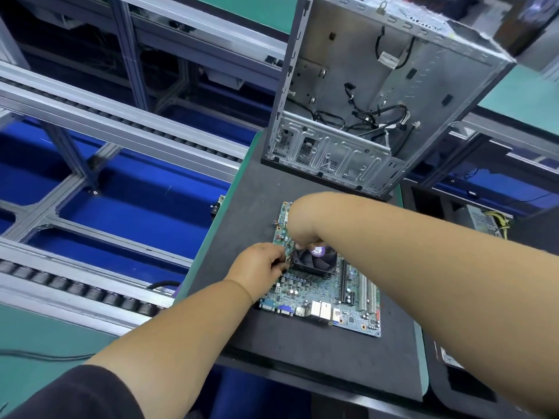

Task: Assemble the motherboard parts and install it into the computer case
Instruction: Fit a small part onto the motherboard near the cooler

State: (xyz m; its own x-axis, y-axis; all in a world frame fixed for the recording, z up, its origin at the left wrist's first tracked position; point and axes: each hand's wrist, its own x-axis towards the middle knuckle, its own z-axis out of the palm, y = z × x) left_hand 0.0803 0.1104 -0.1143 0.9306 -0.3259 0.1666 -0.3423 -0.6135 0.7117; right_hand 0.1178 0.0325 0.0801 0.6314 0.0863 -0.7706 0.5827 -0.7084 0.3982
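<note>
Motherboard [320,290] lies flat; both hands, left [257,263] and right [302,222], pinch at the fan [314,261] corner. Probably fastening the cooler; case [378,95] install follows.

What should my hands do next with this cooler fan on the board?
Probably finish fastening the fan's left corner: both the left hand and right hand pinch there, while the cooler fan sits on the motherboard, outside the open case.

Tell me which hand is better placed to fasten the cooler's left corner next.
Left, probably. The left hand already pinches at the CPU cooler corner nearest it on the motherboard, while the right hand works the far edge.
</note>
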